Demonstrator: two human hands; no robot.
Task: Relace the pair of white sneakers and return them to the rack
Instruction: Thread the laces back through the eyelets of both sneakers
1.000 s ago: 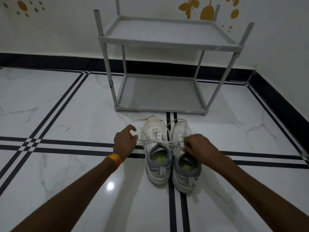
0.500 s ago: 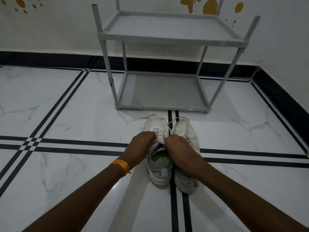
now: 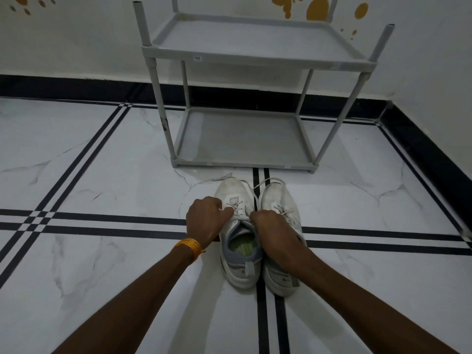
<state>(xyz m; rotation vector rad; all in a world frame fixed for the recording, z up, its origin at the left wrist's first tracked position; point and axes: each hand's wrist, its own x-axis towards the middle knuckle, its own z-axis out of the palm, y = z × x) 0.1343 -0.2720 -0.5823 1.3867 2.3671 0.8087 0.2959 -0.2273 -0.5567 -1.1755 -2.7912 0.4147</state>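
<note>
Pair of white sneakers on floor (image 3: 102,251), side by side, toes toward rack (image 3: 245,60), just short of its lower front edge. Both shelves bare.

Left hand (image 3: 205,221) and right hand (image 3: 274,229) curled over left sneaker (image 3: 236,241) at top eyelets; fingers closed, apparently pinching lace (image 3: 235,206). Exact grip hidden.

Right sneaker (image 3: 279,200): loose lace end trails past toe.

Risks:
- Uneven pull: lace ends unequal.
- Lace slips from pinch: tension lost.
- Trailing end snags on lift to rack.
</note>
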